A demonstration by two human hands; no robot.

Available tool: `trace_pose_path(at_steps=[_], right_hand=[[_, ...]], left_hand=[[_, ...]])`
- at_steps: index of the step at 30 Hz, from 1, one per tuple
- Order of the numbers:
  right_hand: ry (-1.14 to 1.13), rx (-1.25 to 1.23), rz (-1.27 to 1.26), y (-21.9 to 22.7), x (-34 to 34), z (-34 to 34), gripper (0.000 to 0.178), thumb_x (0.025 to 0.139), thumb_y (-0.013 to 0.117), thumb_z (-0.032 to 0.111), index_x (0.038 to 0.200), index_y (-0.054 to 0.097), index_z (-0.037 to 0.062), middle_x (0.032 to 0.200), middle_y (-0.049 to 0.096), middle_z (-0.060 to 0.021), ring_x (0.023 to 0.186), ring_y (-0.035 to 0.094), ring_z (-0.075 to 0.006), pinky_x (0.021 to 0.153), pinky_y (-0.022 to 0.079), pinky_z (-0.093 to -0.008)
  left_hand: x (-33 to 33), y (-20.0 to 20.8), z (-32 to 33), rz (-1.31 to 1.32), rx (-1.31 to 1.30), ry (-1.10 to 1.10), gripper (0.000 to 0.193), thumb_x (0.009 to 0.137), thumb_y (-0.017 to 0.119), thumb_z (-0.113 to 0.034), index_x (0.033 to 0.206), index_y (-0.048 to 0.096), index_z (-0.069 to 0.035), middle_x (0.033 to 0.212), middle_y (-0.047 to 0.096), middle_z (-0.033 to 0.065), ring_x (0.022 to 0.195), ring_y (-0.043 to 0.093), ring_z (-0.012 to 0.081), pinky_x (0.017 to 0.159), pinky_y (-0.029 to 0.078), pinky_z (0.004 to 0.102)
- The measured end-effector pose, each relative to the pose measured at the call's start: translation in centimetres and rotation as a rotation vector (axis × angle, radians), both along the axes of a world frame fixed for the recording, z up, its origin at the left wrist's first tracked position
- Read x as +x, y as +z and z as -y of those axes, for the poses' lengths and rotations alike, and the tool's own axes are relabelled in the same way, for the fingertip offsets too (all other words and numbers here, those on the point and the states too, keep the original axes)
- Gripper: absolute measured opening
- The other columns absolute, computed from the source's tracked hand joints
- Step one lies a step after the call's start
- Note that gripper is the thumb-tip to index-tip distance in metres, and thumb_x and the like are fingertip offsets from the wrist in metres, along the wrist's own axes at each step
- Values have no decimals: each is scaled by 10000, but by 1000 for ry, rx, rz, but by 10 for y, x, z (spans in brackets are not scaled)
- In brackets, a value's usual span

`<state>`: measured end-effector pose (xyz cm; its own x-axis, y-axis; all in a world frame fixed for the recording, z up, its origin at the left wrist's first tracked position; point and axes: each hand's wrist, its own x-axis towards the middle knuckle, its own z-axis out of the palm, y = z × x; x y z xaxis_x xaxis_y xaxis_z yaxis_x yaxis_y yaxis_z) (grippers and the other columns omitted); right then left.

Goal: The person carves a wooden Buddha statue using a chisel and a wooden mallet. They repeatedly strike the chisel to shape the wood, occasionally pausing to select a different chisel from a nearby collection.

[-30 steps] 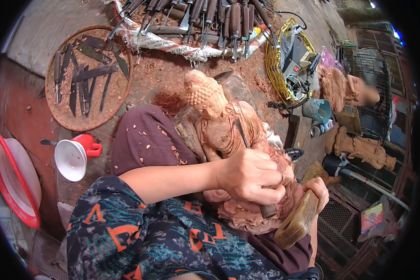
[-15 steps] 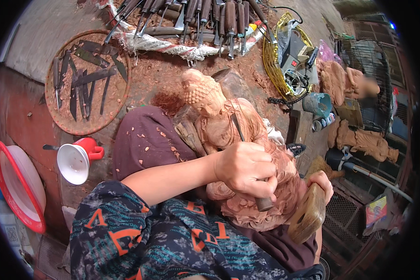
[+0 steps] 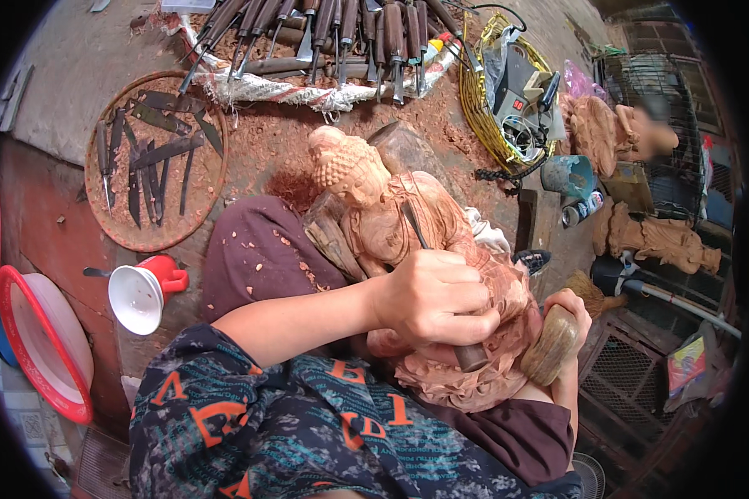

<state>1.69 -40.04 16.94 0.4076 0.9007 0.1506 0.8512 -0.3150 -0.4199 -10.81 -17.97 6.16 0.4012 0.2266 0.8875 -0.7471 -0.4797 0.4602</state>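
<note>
- While the left hand (image 3: 431, 301) closes its fingers round a chisel (image 3: 472, 358), the blade slants up and away from the fist toward the chest of a carved wooden figure (image 3: 441, 208); whether the edge touches the wood I cannot tell.
- The right hand (image 3: 576, 312) grasps a thick, rounded wooden block (image 3: 551, 345) beside the figure's lower part, apart from the butt of the chisel handle.
- The figure leans aslant before the person, its base at the lap and its curly-haired head pointing away and leftward.
- A log (image 3: 408, 151) sits just behind its head and shoulder, and a brown-clothed knee (image 3: 262, 249), dotted with chips, is left of it.
- Farther left are a red mug (image 3: 137, 298) with a white inside and a round tray (image 3: 216, 187) of dark blades.
- Beyond the figure, many wooden-handled tools (image 3: 341, 29) lie side by side.
- To the right are a yellow cable coil (image 3: 471, 96) and another carving (image 3: 662, 241).
</note>
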Motion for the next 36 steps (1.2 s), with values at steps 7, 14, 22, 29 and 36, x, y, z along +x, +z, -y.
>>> trace_pose_path(at_steps=[7, 14, 22, 29, 36], right_hand=[[-15, -16, -48, 2, 0, -2, 288, 725, 759, 48, 920, 548, 34, 724, 545, -60, 603, 515, -169, 570, 405, -278], [-43, -67, 0, 1, -1, 1, 278, 724, 766, 67, 894, 548, 40, 706, 523, -56, 590, 499, -172, 557, 395, -284], [-38, -56, -83, -2, 3, 2, 408, 625, 810, 163, 921, 574, 9, 754, 585, -107, 626, 595, -266, 595, 455, -321], [-206, -138, -215, 6, 0, -2, 374, 625, 746, 81, 951, 586, -10, 791, 617, -134, 689, 647, -279, 653, 492, -314], [-166, -152, -241, 1, 4, 3, 479, 584, 754, 103, 1006, 576, -35, 808, 592, -100, 690, 615, -233, 666, 476, -305]], left_hand=[[1, -8, 3, 13, 81, -55, 192, 659, 659, -241, 770, 560, -119, 646, 423, -23, 559, 492, 150, 472, 381, 289], [-3, 2, -1, -21, 90, -66, 175, 652, 645, -206, 773, 564, -109, 627, 397, -28, 552, 478, 128, 471, 366, 266], [4, 2, -1, 49, 124, 69, 234, 639, 674, -260, 770, 562, -102, 626, 420, -37, 539, 478, 117, 453, 358, 251], [10, 13, 15, -48, 161, -58, 205, 690, 610, -251, 820, 587, -94, 674, 497, -13, 575, 515, 138, 461, 390, 270], [9, 2, 7, -67, 63, -27, 379, 619, 617, -365, 880, 627, -90, 733, 541, 3, 610, 546, 155, 490, 419, 288]])
